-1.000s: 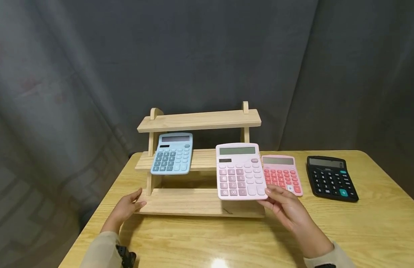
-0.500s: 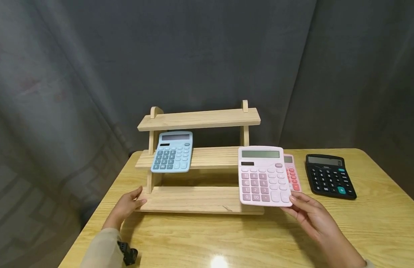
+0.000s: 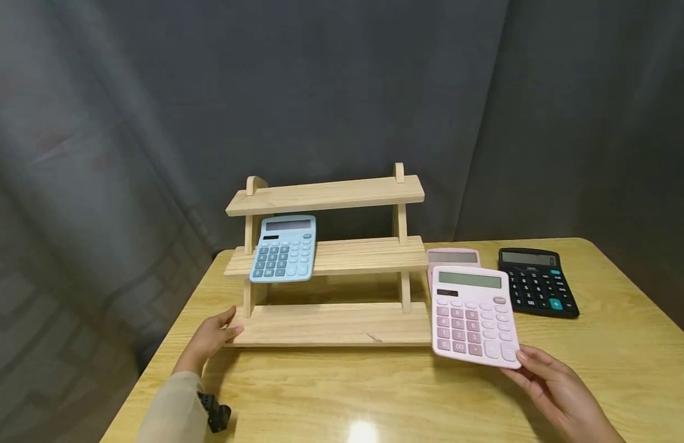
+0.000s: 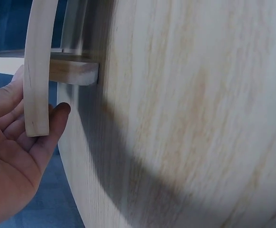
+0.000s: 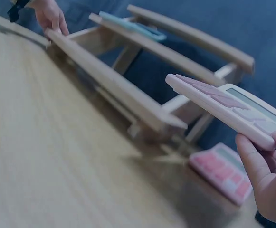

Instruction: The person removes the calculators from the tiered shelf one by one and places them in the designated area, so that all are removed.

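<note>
Above the table (image 3: 320,394) beside the wooden rack (image 3: 369,256), gripped by the left hand (image 3: 209,338), the pale pink calculator (image 3: 475,317), probably light, stiff and smooth, was suitably pinched by the right hand (image 3: 558,387) at its lower-right corner.

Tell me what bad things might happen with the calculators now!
The pale pink calculator could slip onto the wooden table, since the right hand holds it only by its lower right corner.

The light blue calculator could slide off if the left hand jolts the wooden rack it grips, because the calculator's lower edge seems to poke past the middle shelf's front.
</note>
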`<state>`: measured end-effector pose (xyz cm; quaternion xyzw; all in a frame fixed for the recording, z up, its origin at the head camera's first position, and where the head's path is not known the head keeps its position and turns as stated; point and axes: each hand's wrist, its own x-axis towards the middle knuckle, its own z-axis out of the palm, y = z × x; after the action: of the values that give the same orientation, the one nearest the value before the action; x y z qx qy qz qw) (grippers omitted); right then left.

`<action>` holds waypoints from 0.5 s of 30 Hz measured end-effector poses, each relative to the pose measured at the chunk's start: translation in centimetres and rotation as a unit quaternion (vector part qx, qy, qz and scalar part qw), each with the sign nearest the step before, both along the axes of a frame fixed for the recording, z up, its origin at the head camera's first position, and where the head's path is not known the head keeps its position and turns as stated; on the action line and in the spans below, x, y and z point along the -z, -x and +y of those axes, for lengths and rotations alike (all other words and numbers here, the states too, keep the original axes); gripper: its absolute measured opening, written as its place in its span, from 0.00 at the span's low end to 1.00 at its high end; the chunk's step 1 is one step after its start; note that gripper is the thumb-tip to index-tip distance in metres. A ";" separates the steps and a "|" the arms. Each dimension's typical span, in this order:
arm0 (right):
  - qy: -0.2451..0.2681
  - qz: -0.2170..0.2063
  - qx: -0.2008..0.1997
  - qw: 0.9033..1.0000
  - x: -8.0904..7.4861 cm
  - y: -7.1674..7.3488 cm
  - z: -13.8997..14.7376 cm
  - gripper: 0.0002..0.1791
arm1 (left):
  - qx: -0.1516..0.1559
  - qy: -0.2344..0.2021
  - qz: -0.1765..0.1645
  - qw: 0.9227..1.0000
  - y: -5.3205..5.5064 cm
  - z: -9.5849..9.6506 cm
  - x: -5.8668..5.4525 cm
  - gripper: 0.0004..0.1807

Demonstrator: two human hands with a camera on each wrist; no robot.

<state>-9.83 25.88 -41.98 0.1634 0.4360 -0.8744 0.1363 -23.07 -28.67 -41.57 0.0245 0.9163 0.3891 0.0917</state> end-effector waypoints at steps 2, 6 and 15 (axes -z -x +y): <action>0.004 -0.021 0.020 1.000 0.8 -0.1 0.4 0.22 | -0.003 0.002 0.002 1.000 0.1 0.0 -0.1 0.35; -0.032 -0.060 0.038 0.997 2.3 -0.3 1.2 0.29 | -0.002 -0.008 0.002 1.000 0.2 -0.1 0.0 0.35; -0.096 -0.116 0.041 0.988 5.1 -1.5 2.5 0.29 | -0.004 -0.014 -0.012 1.000 -0.1 0.0 0.4 0.35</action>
<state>-8.34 28.41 -47.12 0.2939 0.4917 -0.8088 0.1335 -22.96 -28.71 -41.94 0.0174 0.9096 0.4028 0.1007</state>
